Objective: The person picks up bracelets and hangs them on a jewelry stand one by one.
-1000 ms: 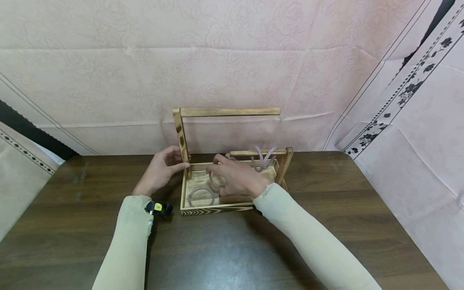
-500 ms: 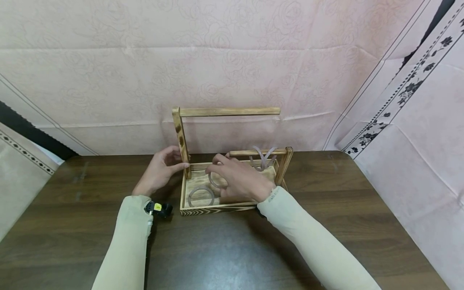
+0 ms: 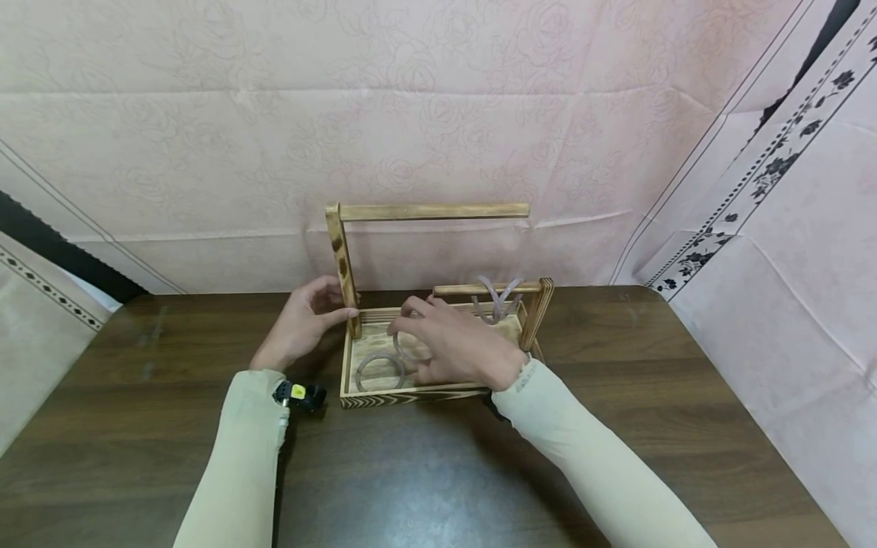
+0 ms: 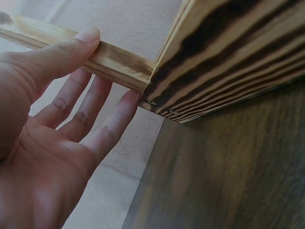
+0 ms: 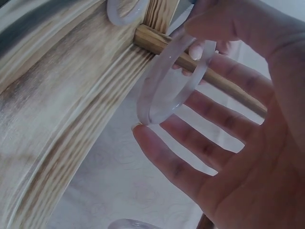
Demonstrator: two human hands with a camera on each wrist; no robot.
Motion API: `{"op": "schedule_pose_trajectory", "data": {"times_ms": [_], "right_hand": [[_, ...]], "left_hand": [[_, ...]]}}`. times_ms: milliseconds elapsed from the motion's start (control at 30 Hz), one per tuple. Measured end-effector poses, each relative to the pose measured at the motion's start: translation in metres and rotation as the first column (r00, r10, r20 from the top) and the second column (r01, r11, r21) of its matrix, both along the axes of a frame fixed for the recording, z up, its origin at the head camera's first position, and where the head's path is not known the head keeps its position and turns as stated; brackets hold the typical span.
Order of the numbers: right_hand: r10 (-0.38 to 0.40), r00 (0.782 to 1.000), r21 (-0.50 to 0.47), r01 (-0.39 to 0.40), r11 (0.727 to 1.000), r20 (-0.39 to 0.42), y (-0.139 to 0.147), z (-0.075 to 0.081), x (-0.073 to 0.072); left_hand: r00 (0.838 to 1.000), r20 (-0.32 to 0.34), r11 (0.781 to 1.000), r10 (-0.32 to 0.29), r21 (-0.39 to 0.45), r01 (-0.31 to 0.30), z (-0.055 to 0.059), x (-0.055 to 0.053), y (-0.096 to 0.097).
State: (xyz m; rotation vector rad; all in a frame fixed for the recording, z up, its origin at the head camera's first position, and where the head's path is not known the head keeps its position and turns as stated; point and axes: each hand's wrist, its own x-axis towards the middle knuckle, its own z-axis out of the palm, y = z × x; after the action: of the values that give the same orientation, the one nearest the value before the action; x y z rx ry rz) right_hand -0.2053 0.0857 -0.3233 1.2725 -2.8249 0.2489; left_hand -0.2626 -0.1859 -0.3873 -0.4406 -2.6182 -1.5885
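A wooden bangle stand (image 3: 348, 361) has a tray base, a tall left post (image 3: 342, 262) with a long bar (image 3: 435, 211), and a lower bar (image 3: 448, 290) at right. My left hand (image 3: 301, 320) holds the tall post near its foot, thumb on one side and fingers on the other in the left wrist view. Over the tray my right hand (image 3: 462, 342) pinches a translucent pale bangle (image 5: 153, 90) between thumb and fingers, the other fingers spread behind it. A second bangle (image 3: 359, 374) lies in the tray's left part. Several bangles (image 3: 495, 308) are around the lower bar's right end.
The stand is on a dark brown wooden table (image 3: 411, 472), near its back edge. A pink floral cloth (image 3: 438, 137) hangs right behind it. A black device (image 3: 308, 396) is strapped to my left wrist.
My right hand has shifted slightly right and toward me, still with the bangle. My left hand and the stand stay where they were.
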Motion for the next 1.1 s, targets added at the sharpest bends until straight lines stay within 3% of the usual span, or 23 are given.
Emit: {"op": "schedule_pose_trajectory", "data": {"times_ms": [667,1100], "right_hand": [[0.04,0.995,0.012,-0.039,0.999,-0.09,-0.003,0.012,0.014],[0.019,0.994,-0.053,-0.024,0.998,-0.105,-0.002,0.02,0.018]], "left_hand": [[1.0,-0.003,1.0,-0.004,0.009,0.004,0.001,0.002,0.001],[1.0,-0.012,1.0,-0.008,0.012,0.009,0.0,0.001,0.0]]}}
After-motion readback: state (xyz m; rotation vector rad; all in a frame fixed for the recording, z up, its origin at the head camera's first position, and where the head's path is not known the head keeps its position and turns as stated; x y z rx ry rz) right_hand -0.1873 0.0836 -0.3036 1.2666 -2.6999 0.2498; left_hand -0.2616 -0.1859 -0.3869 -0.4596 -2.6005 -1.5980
